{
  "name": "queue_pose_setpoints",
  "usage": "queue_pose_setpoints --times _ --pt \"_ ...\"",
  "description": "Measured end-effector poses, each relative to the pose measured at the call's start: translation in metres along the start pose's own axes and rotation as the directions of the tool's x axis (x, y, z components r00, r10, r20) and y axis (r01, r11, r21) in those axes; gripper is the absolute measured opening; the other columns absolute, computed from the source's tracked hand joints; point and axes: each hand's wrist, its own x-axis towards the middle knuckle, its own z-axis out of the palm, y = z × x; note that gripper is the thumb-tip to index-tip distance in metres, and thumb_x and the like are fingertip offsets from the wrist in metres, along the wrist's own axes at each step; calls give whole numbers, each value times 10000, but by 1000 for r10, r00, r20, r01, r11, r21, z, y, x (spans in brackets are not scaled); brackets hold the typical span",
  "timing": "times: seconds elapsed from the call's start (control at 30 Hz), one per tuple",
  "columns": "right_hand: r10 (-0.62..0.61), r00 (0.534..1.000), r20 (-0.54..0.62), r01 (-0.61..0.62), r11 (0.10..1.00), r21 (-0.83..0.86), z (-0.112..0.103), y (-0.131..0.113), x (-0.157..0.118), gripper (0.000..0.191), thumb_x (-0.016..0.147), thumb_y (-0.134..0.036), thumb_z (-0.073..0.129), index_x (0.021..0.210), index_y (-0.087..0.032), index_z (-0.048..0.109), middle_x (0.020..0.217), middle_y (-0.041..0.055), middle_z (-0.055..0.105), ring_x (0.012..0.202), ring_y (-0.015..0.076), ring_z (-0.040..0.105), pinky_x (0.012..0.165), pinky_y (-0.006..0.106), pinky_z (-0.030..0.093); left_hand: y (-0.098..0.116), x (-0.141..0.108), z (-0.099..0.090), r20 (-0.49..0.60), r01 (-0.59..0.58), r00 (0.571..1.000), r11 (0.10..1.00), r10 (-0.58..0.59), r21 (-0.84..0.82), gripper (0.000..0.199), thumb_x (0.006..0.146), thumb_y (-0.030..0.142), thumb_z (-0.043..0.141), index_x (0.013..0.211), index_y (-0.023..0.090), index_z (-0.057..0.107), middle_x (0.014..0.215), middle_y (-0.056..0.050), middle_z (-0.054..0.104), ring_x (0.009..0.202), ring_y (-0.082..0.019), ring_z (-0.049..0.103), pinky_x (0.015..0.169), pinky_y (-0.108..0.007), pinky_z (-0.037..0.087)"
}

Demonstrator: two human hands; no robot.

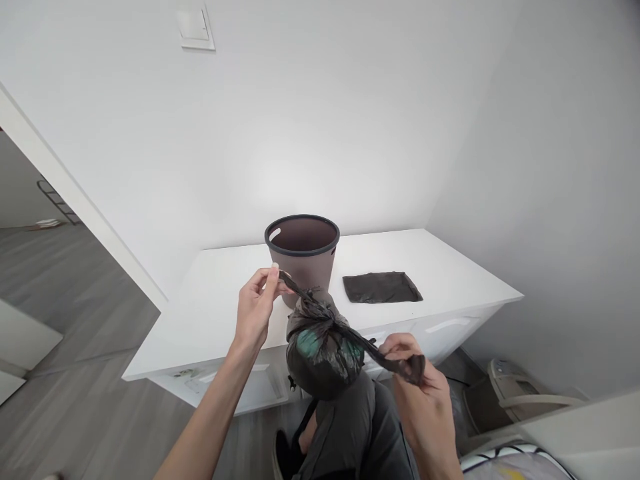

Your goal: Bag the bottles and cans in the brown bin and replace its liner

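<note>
A filled black garbage bag (325, 357) hangs in front of the cabinet's edge, just over my knees, with something green showing through its thin plastic. Its neck is gathered into a knot or twist, and two strips stretch out from there. My left hand (257, 297) pinches the end of the upper left strip. Closed around the lower right strip is my right hand (417, 370), with the strip's end sticking out past the fingers. Behind the bag stands a brown trash can (305, 263) with a dark rim. A folded black plastic bag (383, 288) lies flat to its right.
The white cabinet top (225, 287) runs along the wall, its front edge close to my knees. A beige appliance with a handle (520, 390) sits on the floor at right. A light switch (195, 27) is on the wall, and a doorway opens at left.
</note>
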Motion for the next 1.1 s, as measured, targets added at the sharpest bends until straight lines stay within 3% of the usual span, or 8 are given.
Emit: queue_pose_setpoints --times 0.1,0.3,0.4,0.47,0.7,0.9,1.0,1.1 --pt "74 997 -7 -73 995 72 0 0 6 188 993 -385 671 931 -214 722 1134 79 681 854 168 646 746 279 549 14 -2 6 125 61 991 995 -50 -84 445 868 616 783 849 181 689 823 -20 709 667 -134 674 688 -282 597" --pt "37 935 352 -2 995 -100 18 -41 36 253 1050 -384 580 917 -216 716 1326 121 668 972 204 686 718 283 555 54 -8 27 299 21 954 995 8 -94 450 884 615 769 824 182 666 814 -15 705 605 -117 680 624 -258 615" --pt "-18 925 381 129 955 -268 37 -57 47 189 997 -377 671 1123 -244 715 1107 76 726 759 161 670 598 256 527 71 -12 37 361 -15 932 999 33 -51 458 897 630 746 836 185 657 809 -24 715 651 -145 720 663 -277 643" --pt "-60 930 362 222 878 -424 47 -61 52 383 961 -398 723 1307 -251 649 948 17 707 572 130 570 514 259 475 79 -15 42 407 -42 912 999 46 -19 449 926 627 712 859 186 657 840 -38 737 662 -160 737 679 -300 658" --pt "-218 845 488 518 556 -649 51 -60 71 272 1045 -358 590 816 -229 659 824 30 664 581 158 584 488 290 327 84 -22 39 485 -120 870 992 93 24 381 998 550 648 897 183 655 927 -62 768 659 -169 745 673 -331 661" --pt "-276 907 318 421 564 -710 13 -73 104 443 1040 -499 578 675 -250 590 641 15 619 538 178 560 522 301 349 49 4 -1 170 -219 961 976 218 -12 447 997 615 608 1163 210 699 1286 -147 709 877 -208 727 586 -284 559" --pt "-288 940 185 314 510 -801 -10 -72 126 464 986 -589 646 679 -244 606 598 21 630 519 186 558 532 309 355 16 22 -25 -111 -152 982 988 151 -4 475 965 666 624 1057 207 702 1183 -111 699 852 -182 670 579 -264 507" --pt "-284 951 122 239 424 -874 -28 -71 146 556 981 -693 561 693 -222 627 627 60 666 578 203 625 555 312 351 -20 33 -47 -225 -6 974 998 22 70 491 885 674 730 883 184 690 977 -70 678 859 -182 634 652 -260 516"
